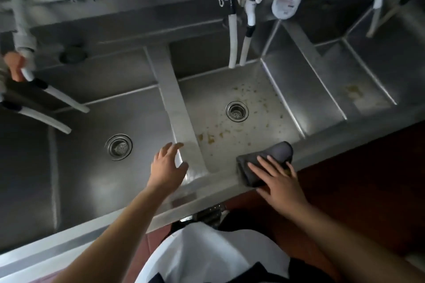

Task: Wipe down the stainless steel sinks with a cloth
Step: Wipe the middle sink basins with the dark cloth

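Observation:
A dark grey cloth point(273, 156) lies folded on the front rim of the middle sink point(271, 94), whose floor is speckled with yellowish food bits around its drain point(237, 111). My right hand point(278, 181) lies flat on the cloth with straight fingers. My left hand point(166, 165) hovers with spread, relaxed fingers over the divider point(177, 108) between the left sink point(96, 163) and the middle sink, holding nothing. The left sink looks clean around its drain point(119, 146).
White hoses point(239, 43) hang from taps into the middle sink. A soap bottle point(286, 0) stands on the back ledge. Another person's hand point(16, 66) at far left holds a hose. A third sink point(358, 80) lies to the right, with a stain.

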Tool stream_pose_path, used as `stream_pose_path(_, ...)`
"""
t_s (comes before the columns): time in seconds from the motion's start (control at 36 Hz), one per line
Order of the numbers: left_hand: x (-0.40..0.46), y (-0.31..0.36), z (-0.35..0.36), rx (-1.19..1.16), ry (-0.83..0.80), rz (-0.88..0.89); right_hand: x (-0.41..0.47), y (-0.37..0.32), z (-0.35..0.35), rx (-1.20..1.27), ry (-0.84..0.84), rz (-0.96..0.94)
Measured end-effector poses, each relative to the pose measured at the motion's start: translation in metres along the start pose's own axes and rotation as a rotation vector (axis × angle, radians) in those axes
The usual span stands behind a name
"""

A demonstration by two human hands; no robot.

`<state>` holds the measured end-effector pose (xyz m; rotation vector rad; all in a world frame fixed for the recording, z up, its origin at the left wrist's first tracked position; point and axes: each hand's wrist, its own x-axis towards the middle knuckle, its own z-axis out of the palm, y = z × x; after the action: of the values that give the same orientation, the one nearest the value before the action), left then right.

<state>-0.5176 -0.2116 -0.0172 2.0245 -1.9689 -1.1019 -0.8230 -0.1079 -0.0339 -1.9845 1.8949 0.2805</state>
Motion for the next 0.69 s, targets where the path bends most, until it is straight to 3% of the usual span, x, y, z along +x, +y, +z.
stream_pose_path(0.17, 0.049, 0.007, 0.006, -0.034, 0.070, 0.021, -0.007, 0.052, -0.020, -0.047, 0.211, 0.250)
stream_pose_path(0.28, 0.080, 0.020, 0.000, -0.099, 0.164, -0.031, 0.008, 0.063, -0.032, -0.147, 0.243, 0.205)
stream_pose_path(0.47, 0.139, 0.038, 0.000, -0.006, 0.222, -0.112, 0.056, 0.084, -0.054, -0.075, 0.096, 0.108)
stream_pose_path(0.56, 0.156, 0.038, 0.011, 0.071, 0.201, -0.140, 0.097, 0.091, -0.063, -0.057, -0.064, 0.092)
stream_pose_path(0.69, 0.159, 0.041, 0.037, 0.331, 0.303, -0.174, 0.194, 0.109, -0.063, 0.265, -0.346, 0.281)
